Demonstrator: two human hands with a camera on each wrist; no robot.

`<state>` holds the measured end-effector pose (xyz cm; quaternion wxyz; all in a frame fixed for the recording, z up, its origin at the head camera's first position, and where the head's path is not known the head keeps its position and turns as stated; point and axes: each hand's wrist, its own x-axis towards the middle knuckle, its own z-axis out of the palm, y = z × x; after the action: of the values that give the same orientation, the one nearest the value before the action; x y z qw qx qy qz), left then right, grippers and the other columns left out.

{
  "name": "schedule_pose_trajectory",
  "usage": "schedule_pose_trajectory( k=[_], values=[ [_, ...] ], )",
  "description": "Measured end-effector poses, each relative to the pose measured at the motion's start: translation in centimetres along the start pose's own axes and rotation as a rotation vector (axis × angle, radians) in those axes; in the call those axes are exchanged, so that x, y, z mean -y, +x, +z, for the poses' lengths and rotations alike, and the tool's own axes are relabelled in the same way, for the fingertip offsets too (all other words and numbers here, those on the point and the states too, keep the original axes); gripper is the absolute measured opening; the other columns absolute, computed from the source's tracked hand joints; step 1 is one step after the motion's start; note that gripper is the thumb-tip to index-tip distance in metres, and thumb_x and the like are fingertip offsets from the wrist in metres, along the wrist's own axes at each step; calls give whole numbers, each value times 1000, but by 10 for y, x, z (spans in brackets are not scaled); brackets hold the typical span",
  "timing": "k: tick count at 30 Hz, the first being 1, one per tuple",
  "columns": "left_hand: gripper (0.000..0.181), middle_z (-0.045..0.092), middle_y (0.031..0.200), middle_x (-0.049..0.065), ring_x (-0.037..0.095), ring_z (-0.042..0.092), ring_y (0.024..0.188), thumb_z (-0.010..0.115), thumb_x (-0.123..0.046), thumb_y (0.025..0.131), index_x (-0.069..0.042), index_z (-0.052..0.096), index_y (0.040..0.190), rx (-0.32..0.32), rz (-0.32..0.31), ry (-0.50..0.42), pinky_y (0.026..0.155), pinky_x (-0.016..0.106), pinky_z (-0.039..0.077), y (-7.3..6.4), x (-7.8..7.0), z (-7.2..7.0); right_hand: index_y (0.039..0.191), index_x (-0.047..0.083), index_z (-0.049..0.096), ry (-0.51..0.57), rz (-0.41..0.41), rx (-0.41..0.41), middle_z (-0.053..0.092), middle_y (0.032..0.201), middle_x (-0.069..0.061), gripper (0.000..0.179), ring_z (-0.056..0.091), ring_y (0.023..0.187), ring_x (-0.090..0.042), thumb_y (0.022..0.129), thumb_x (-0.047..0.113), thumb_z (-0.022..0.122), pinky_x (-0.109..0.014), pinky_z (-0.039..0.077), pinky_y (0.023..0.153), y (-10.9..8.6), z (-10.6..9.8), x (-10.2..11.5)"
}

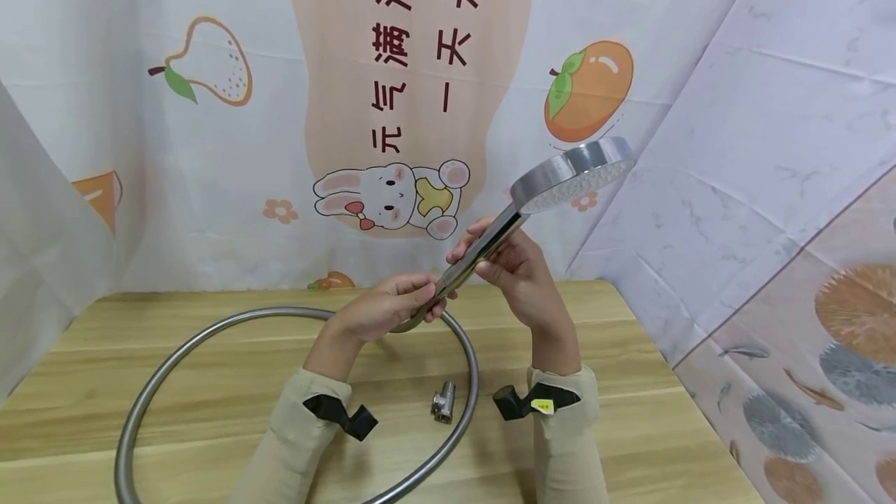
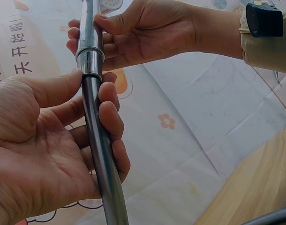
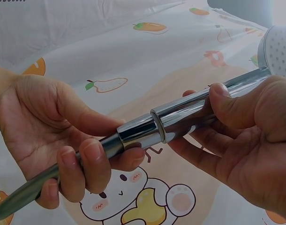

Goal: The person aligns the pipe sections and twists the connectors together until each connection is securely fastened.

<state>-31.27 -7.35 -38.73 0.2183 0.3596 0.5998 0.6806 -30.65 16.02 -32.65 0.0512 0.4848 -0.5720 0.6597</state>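
Note:
A chrome shower head [image 1: 574,175] with a round nozzle face is held up over the table, tilted up to the right. My right hand [image 1: 521,278] grips its handle [image 3: 194,110], thumb on one side and fingers on the other. The left hand [image 1: 385,308] holds the end of the grey metal shower hose [image 2: 98,122], its fingers curled round it just below the shiny connector nut [image 3: 140,131]. In the right wrist view the nut meets the end of the handle, with a thin rim showing at the joint.
The hose [image 1: 133,411] loops widely over the wooden table [image 1: 630,426]. Inside the loop lies a small chrome valve fitting [image 1: 444,401]. A printed cloth [image 1: 231,247] hangs behind the table, with another patterned cloth [image 1: 784,317] at the right.

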Motion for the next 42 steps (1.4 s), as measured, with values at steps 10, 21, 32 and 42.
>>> schedule_pose_trajectory(
  k=[10,21,32,42],
  values=[
    [33,61,95,0,13,55,89,47,-23,110,5,56,125,-9,1,-12,86,26,47,1,1,0,129,7,54,0,2,-2,71,112,-6,29,70,109,-19,100,4,58,-31,57,95,1,0,0],
    [37,60,95,1,13,54,88,47,-25,110,6,56,128,3,-7,-18,86,26,46,1,0,0,130,9,54,-10,-5,-4,71,112,-6,31,71,109,-20,100,4,58,-32,57,95,0,-1,0],
    [43,62,121,-2,15,51,103,37,-36,112,-6,66,120,36,-28,-32,92,30,39,1,1,0,129,9,54,-1,6,37,71,113,-4,29,70,110,-18,101,5,59,-29,57,92,0,0,-2],
    [56,53,88,-2,13,50,86,35,-38,112,9,52,135,35,-40,9,87,31,38,0,1,0,129,10,55,2,16,33,71,112,-4,29,70,109,-18,101,4,58,-30,57,92,-1,-1,-3]
  ],
)
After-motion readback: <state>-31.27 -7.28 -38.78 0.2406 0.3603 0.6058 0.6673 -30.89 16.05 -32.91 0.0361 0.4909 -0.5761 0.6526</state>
